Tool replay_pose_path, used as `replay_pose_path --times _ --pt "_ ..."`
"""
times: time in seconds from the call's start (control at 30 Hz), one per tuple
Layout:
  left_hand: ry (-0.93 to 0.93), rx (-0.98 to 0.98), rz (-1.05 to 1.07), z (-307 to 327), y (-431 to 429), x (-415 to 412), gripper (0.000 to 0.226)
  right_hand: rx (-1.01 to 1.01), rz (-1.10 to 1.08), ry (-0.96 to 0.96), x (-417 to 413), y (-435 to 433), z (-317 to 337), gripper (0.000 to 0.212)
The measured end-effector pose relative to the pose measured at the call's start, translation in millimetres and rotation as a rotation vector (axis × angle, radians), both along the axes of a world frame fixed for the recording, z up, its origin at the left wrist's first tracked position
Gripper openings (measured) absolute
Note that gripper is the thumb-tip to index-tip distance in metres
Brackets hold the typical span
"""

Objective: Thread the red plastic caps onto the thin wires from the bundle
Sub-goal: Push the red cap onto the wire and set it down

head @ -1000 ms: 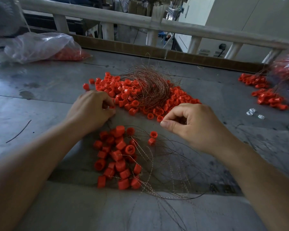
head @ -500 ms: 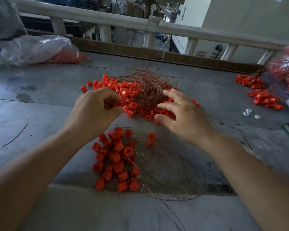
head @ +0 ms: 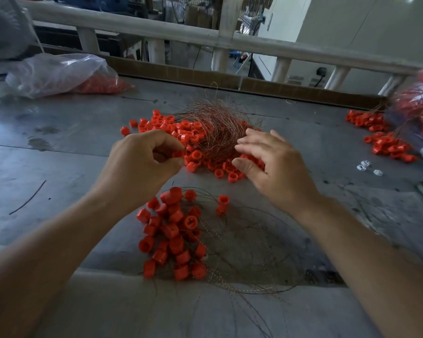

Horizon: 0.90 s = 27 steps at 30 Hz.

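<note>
A tangled bundle of thin coppery wires (head: 216,125) lies on a heap of loose red plastic caps (head: 193,140) in the middle of the grey table. My left hand (head: 142,162) hovers just left of the heap and pinches one red cap (head: 178,153) between thumb and fingers. My right hand (head: 271,162) is spread with straight fingers at the right edge of the wire bundle, fingertips touching the wires. Nearer to me lies a pile of caps on wires (head: 174,230), their thin wires (head: 242,259) looping out to the right.
A clear plastic bag of red caps (head: 64,74) lies at the back left. More red caps (head: 386,140) and another bag (head: 420,103) sit at the far right, with small white pieces (head: 366,167) nearby. A stray wire (head: 27,197) lies at left. A railing (head: 205,40) runs behind the table.
My right hand has opened from a curled pose and reached forward to the wire bundle. My left hand has lifted slightly, still holding a cap.
</note>
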<state>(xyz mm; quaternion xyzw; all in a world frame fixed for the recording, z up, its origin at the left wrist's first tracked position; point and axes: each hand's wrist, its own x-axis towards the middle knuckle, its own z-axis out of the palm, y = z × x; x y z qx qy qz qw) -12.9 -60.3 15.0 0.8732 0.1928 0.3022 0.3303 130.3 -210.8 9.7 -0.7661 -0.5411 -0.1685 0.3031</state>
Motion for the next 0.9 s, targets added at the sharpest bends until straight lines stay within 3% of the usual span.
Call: replay_pose_path --times 0.13,0.3,0.47,0.67,0.77,0.9 --pt "-0.022 -0.014 -0.016 3 -3 -2 0.030 0.288 0.010 -0.002 -2 -9 8 0.010" --pt "-0.125 -0.076 -0.014 7 -7 -5 0.032 0.412 0.022 0.062 -3 -14 11 0.020" --pt "-0.142 -0.026 -0.068 10 -15 -7 0.036 0.391 -0.013 -0.018 -2 -15 11 0.009" --pt "-0.144 -0.012 -0.088 8 -16 -6 0.035 0.710 0.039 -0.167 2 -26 26 0.013" --pt "-0.153 -0.045 -0.116 7 -15 -6 0.035 0.700 0.059 -0.199 -1 -29 29 0.012" --pt "-0.144 -0.126 -0.212 6 -17 -5 0.038 0.544 0.115 -0.172 -10 -25 25 0.016"
